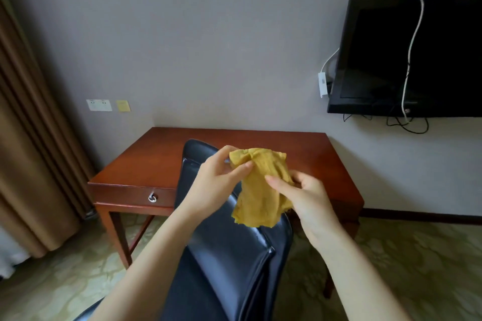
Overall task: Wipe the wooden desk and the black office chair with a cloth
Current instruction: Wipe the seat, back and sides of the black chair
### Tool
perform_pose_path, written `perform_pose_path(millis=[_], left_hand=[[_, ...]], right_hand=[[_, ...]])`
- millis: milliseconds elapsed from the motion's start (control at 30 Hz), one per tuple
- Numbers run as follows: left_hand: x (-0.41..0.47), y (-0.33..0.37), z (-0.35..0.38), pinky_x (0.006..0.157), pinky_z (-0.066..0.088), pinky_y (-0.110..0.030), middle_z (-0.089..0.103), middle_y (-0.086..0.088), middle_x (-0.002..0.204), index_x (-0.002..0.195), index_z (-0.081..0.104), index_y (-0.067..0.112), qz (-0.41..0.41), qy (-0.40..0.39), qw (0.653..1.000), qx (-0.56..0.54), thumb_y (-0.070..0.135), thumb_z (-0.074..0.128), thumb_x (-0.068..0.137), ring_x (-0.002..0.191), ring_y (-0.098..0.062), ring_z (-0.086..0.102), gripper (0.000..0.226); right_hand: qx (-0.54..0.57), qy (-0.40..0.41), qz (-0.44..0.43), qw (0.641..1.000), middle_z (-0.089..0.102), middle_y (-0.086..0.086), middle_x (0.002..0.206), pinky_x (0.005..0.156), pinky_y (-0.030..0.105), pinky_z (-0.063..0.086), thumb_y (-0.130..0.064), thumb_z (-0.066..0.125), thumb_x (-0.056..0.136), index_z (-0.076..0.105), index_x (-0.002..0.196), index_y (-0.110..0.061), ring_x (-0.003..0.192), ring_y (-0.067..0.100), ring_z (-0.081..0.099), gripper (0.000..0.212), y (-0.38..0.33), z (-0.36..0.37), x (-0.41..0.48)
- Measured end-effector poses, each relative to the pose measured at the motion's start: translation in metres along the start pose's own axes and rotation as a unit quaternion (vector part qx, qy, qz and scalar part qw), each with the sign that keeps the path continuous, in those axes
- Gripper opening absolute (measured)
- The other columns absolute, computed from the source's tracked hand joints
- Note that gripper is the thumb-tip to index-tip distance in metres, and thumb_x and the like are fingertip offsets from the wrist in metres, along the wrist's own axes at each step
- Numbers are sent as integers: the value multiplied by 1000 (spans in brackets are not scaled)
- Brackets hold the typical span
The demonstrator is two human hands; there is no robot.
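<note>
A crumpled yellow cloth [260, 190] hangs in the air above the backrest of the black office chair [234, 255]. My left hand [219, 182] pinches its upper left corner between thumb and fingers. My right hand [305, 195] grips its right side, fingers curled into the fabric. The chair stands pushed against the front of the reddish wooden desk [156, 164], its back towards me. The desk top is bare, with a drawer and a ring pull [152, 198] at the front left.
A black wall-mounted TV [404, 55] with white and black cables hangs at the right above the desk's far corner. Brown curtains [31, 138] hang at the left. Wall sockets [99, 105] sit behind the desk. Patterned carpet [417, 268] covers the floor.
</note>
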State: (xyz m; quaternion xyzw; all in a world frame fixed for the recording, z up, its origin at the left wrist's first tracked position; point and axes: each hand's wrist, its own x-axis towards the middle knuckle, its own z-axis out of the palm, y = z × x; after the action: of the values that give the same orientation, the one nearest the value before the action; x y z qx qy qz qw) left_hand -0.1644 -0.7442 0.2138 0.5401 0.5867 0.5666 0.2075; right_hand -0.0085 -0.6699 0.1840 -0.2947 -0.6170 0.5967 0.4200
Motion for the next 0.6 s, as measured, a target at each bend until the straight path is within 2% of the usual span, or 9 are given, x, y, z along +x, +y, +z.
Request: perform_pose_path(millis=[67, 133, 200, 300, 367, 467, 533, 567, 600], left_hand=[[-1, -7, -5, 77, 51, -24, 73, 4, 85, 91, 64, 15, -28, 1, 999, 42, 26, 68, 84, 84, -10, 69, 14], [-4, -16, -5, 68, 50, -15, 73, 10, 81, 89, 68, 17, -88, 5, 996, -2, 31, 72, 80, 77, -1, 67, 17], [-11, -28, 5, 61, 49, -13, 73, 10, 82, 89, 71, 21, -161, 40, 984, -59, 34, 74, 77, 77, -2, 68, 18], [-20, -46, 24, 62, 50, -21, 72, 3, 83, 86, 69, 17, -205, 101, 973, -31, 37, 76, 74, 80, -12, 68, 25], [-21, -51, 34, 69, 48, -23, 69, 3, 86, 87, 64, 16, -205, 117, 971, -29, 47, 69, 78, 83, -12, 64, 33], [-19, -52, 47, 72, 39, -16, 65, 11, 100, 97, 60, 27, -221, 69, 972, -40, 53, 49, 89, 95, -6, 58, 30], [-18, -51, 59, 66, 39, -8, 59, 14, 114, 111, 57, 32, -221, 25, 975, -17, 44, 49, 93, 96, 6, 53, 23], [-18, -53, 66, 69, 40, -3, 54, 13, 125, 123, 53, 31, -202, 4, 979, 18, 37, 51, 94, 97, 12, 52, 30], [-17, -55, 73, 82, 39, -2, 46, 11, 137, 133, 48, 29, -172, -20, 982, 75, 31, 52, 94, 105, 15, 49, 39]], right_hand=[[54, -3, 11, 998, 74, 6, 93, 75, 35, 56, -35, 82, 60, 71, 95, -14, 89, 24, 71, 41, 1, -4, -1], [120, -50, 42, 991, 73, 5, 100, 71, 31, 55, -36, 82, 53, 68, 102, -20, 93, 23, 70, 54, 2, -8, -1], [139, -119, 77, 980, 71, 2, 107, 71, 27, 55, -30, 81, 58, 63, 112, -25, 99, 19, 68, 57, 3, -11, -4], [115, -168, 84, 975, 69, 0, 112, 77, 26, 55, -19, 73, 72, 59, 120, -26, 104, 17, 66, 50, 10, -15, -9], [144, -109, 86, 980, 70, -2, 109, 79, 29, 53, -17, 67, 78, 62, 114, -32, 101, 15, 67, 39, 13, -22, -10], [143, -6, 79, 987, 71, -10, 103, 83, 30, 51, -14, 58, 90, 63, 106, -36, 98, 10, 67, 28, 23, -44, -9], [130, 42, 90, 987, 71, -11, 101, 82, 29, 52, -16, 56, 94, 59, 110, -34, 96, 9, 67, 25, 29, -56, -9], [140, 72, 99, 983, 70, -9, 101, 79, 28, 53, -17, 55, 94, 58, 112, -34, 95, 11, 67, 24, 33, -62, -9], [157, 103, 107, 976, 67, -8, 101, 75, 28, 53, -18, 54, 95, 56, 112, -34, 95, 11, 65, 23, 37, -66, -10]])
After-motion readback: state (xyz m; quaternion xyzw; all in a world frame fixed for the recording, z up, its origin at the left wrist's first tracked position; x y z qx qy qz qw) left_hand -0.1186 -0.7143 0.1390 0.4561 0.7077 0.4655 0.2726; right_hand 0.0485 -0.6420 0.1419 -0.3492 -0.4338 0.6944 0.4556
